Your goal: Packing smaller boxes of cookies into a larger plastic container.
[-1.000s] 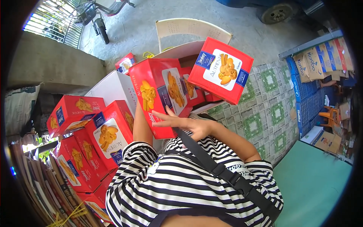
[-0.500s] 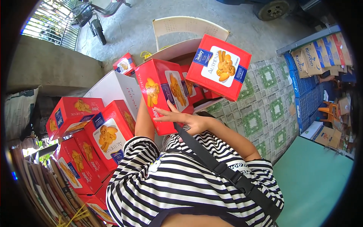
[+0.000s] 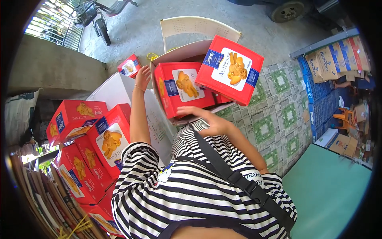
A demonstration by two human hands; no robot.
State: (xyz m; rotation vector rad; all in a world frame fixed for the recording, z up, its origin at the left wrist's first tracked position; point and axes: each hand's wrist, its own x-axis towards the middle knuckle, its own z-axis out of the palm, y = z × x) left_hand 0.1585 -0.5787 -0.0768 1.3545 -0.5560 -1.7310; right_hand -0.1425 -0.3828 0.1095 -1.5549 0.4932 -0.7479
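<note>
A red cookie box (image 3: 184,84) sits slightly tilted in the mouth of an open white carton (image 3: 156,97). Another red cookie box (image 3: 230,71) lies on top at the carton's right side, overhanging its rim. My left hand (image 3: 142,78) is raised off the carton's left side, fingers stretched out and nothing in them. At the near edge of the tilted box, my right hand (image 3: 211,121) rests its outstretched fingers on or against the box, without gripping it. More red in the carton is mostly hidden under these two boxes.
Several red cookie boxes (image 3: 109,143) are stacked on my left beside a white carton (image 3: 119,88). Flattened cardboard (image 3: 47,195) stands at the lower left. A small red box (image 3: 129,65) lies beyond the carton. To the right are a green surface (image 3: 326,191) and blue crates (image 3: 322,103).
The red cookie box in my hands has gone away from me into the carton. My left hand has come off it, up and left; my right hand has slid slightly right.
</note>
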